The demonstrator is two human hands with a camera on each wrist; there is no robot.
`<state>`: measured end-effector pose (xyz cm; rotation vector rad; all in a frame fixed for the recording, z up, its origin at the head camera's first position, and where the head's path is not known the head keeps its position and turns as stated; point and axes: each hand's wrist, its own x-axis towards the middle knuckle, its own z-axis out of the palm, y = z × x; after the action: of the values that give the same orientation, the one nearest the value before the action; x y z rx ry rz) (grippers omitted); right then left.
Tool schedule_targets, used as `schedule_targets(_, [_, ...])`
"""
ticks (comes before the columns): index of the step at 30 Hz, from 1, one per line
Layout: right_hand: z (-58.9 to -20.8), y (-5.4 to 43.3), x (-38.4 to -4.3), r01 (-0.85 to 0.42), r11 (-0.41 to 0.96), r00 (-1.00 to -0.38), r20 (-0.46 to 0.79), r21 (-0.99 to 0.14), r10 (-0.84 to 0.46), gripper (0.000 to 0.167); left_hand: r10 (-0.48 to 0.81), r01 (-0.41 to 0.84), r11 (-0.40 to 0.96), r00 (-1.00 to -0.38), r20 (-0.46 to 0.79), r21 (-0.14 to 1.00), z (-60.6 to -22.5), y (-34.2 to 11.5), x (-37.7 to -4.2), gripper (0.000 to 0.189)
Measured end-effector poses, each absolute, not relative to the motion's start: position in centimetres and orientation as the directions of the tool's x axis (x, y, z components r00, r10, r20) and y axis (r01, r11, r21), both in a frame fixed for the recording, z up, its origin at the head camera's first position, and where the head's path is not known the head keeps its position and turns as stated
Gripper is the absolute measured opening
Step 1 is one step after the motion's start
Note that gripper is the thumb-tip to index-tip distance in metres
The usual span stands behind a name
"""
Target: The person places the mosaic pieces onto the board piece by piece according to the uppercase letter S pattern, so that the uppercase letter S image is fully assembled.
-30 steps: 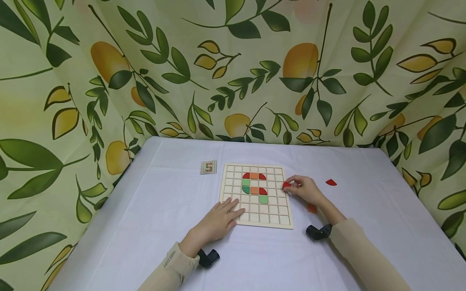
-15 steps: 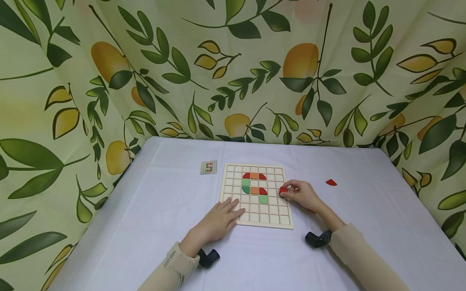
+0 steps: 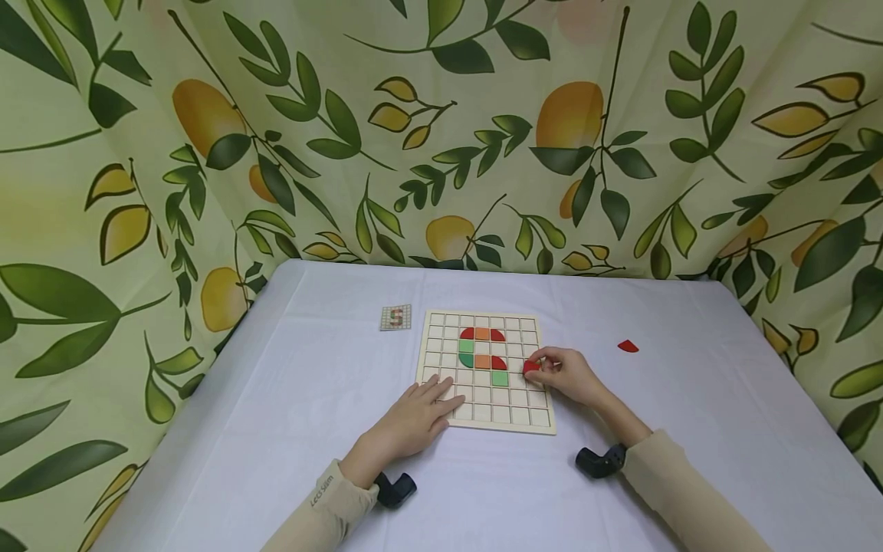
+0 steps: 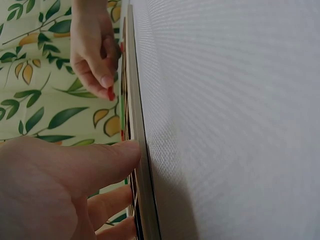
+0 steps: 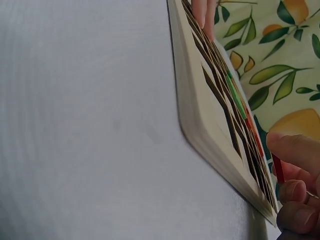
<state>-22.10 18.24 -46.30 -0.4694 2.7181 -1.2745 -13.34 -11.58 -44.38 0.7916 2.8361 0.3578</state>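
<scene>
A square wooden grid board (image 3: 507, 415) lies on the table, with red, orange and green tiles set in its upper middle cells. My left hand (image 3: 412, 420) rests with spread fingers on the board's near left corner; in the left wrist view its thumb (image 4: 112, 157) lies at the board's edge. Over the right side of the board, my right hand (image 3: 571, 376) pinches a red tile (image 3: 530, 367) between thumb and fingers. The right wrist view shows this red tile (image 5: 278, 169) edge-on, close above the board. A light green tile (image 3: 500, 379) sits lowest in the pattern.
A small card (image 3: 395, 317) printed with a gridded coloured pattern lies left of the board's far corner. Another red tile (image 3: 628, 346), with a curved edge, lies on the white cloth to the right. A leaf-patterned curtain (image 3: 448, 153) hangs behind the table. Black devices (image 3: 600, 462) sit at both wrists.
My right hand has moved left and toward me, bringing the red tile in over the board's right edge. Its arm now covers the orange tile seen on the cloth earlier. My left hand stays put.
</scene>
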Motion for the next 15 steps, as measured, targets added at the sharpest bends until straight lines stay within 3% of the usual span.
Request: schedule_targets(15, [-45.97, 17.46, -21.26, -0.230, 0.579, -0.936, 0.014, -0.782, -0.353, 0.029, 0.518, 0.473, 0.834, -0.848, -0.110, 0.284, -44.08, -11.52, -13.24, 0.042])
